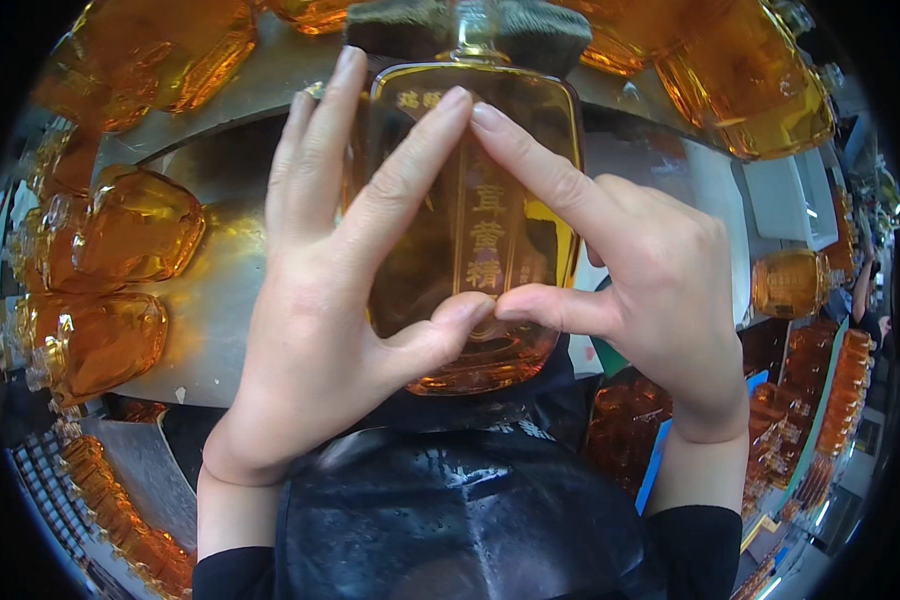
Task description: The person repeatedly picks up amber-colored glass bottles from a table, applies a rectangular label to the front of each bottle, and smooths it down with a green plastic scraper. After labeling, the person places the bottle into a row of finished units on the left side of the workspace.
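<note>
A large flat glass bottle (520,230) of amber liquid is in front of me, its neck pointing to the far side and its base toward my apron. Gold characters run down its face. My left hand (315,270) is open over the bottle's left side, fingers spread. Over the right side, my right hand (640,270) has its index finger and thumb stretched apart, its other fingers curled. Index fingertips meet near the bottle's upper part and thumb tips meet lower down, outlining the characters. Whether the fingertips press on the glass I cannot tell. Dark cloth (545,38) lies behind the neck.
Amber bottles (135,225) lie on the metal table (225,345) at left, with more large bottles (745,75) at the far right. A white plastic bin (795,200) stands right. Rows of filled bottles (835,400) fill the lower right. My black apron (460,510) is close below.
</note>
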`<state>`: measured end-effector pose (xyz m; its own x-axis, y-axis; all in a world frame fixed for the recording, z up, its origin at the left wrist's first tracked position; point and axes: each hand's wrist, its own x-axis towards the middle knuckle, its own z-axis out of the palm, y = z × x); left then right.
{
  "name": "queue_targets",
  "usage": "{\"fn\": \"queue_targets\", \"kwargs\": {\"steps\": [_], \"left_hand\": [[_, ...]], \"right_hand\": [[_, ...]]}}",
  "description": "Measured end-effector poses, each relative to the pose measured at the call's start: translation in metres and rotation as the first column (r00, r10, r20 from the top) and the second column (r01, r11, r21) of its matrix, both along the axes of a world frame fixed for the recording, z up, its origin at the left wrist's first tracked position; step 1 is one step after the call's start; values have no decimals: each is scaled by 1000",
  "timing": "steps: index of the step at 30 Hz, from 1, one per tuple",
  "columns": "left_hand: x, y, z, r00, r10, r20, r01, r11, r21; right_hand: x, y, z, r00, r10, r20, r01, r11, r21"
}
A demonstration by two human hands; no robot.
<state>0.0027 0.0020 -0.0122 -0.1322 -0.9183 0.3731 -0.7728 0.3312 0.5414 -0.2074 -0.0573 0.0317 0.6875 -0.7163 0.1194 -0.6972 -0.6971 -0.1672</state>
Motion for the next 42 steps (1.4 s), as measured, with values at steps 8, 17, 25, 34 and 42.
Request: {"fn": "queue_targets", "kwargs": {"steps": [8,17,25,34,42], "left_hand": [[0,0,5,1000,-3,-28,5,999,39],[-3,2,10,999,14,-38,-13,1000,24],[4,-5,-8,963,-65,-262,69,998,7],[0,-6,-7,982,-63,-179,58,998,-32],[-6,0,1,976,-15,-218,25,999,41]], "right_hand": [[1,-3,-3,999,20,39,-21,1000,9],[-2,-4,0,999,45,23,-44,998,-40],[-8,-10,-13,981,76,178,-76,997,-6],[-8,-8,-8,992,47,114,-51,998,30],[-6,-9,-2,998,39,57,-41,998,42]]}}
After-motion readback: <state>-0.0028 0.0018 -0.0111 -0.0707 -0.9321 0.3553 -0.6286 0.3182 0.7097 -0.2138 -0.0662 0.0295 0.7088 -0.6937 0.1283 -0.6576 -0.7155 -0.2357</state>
